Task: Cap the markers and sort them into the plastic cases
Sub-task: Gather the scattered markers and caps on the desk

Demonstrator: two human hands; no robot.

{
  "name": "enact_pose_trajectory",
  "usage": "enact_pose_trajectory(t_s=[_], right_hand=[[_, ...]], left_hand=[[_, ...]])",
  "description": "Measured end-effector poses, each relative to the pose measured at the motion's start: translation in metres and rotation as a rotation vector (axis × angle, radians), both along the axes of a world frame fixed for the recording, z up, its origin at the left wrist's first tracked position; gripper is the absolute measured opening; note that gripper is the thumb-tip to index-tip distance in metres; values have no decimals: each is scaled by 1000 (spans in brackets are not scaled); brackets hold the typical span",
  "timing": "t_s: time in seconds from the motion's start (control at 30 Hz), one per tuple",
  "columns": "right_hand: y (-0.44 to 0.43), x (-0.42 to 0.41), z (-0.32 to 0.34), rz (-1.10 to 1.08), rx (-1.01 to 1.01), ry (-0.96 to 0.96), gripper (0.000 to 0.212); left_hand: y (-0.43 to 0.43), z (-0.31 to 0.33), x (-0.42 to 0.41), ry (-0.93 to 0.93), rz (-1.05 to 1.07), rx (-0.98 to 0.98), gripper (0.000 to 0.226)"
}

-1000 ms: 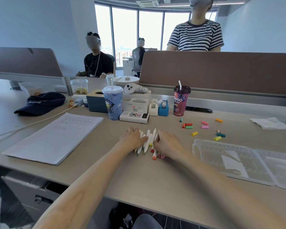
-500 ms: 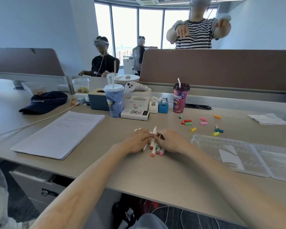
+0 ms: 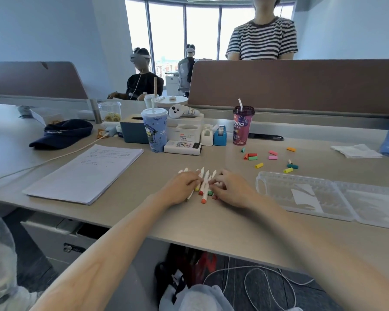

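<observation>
While loose coloured caps [image 3: 272, 157] lie scattered on the bench [image 3: 211, 225], the left hand [image 3: 181, 187] and right hand [image 3: 231, 190] rest on a row of white markers [image 3: 204, 187]; neither grip's closure can be told. The clear plastic case [image 3: 301, 196] lies open just right.

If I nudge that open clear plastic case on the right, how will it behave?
The clear plastic case looks thin-walled and holds nothing but a paper slip, so it is probably light and likely to slide on the smooth desk. Hinged open flat, its lid half may flop when lifted.
</observation>
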State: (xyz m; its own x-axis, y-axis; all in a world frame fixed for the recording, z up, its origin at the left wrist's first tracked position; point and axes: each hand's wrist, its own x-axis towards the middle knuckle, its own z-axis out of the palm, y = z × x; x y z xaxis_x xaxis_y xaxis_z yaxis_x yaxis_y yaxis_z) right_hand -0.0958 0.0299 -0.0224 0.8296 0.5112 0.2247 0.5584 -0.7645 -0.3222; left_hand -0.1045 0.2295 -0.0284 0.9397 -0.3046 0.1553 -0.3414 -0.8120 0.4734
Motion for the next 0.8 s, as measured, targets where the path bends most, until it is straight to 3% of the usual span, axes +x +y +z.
enact_pose_trajectory(t_s=[0.2,0.5,0.8], right_hand=[[2,-11,5,44,-140,-5,45],[5,-10,8,68,-277,-66,46],[13,13,11,16,-190,21,43]], left_hand=[[11,-2,-5,-9,12,-12,36],[15,-3,-6,-8,-5,-13,35],[5,9,20,44,90,93,34]])
